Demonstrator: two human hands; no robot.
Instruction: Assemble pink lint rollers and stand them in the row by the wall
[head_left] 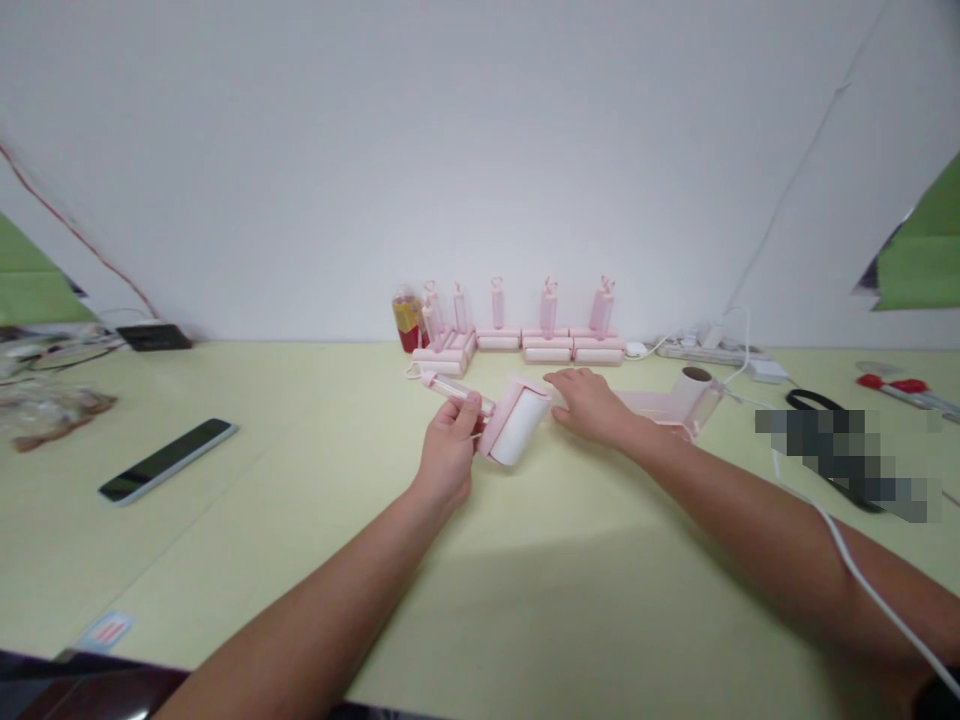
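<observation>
My left hand (450,440) is closed around the clear handle of a pink lint roller (514,420), whose white roll faces right and toward me. The roller is tilted and held above the table. My right hand (585,402) is just right of the roll, its fingers stretched toward the roller's end; I cannot tell whether the fingertips touch it. Beyond my right wrist lie pink and clear lint roller parts (651,404) and a roll with a brown cardboard core (696,376). My forearm partly covers them.
Several pink lint rollers (547,346) stand handle-up along the wall, beside a red and yellow bottle (409,322). A phone (169,460) lies left. At right are a power strip (712,352), a white cable (844,555), a black strap (817,400) and red-handled scissors (896,384).
</observation>
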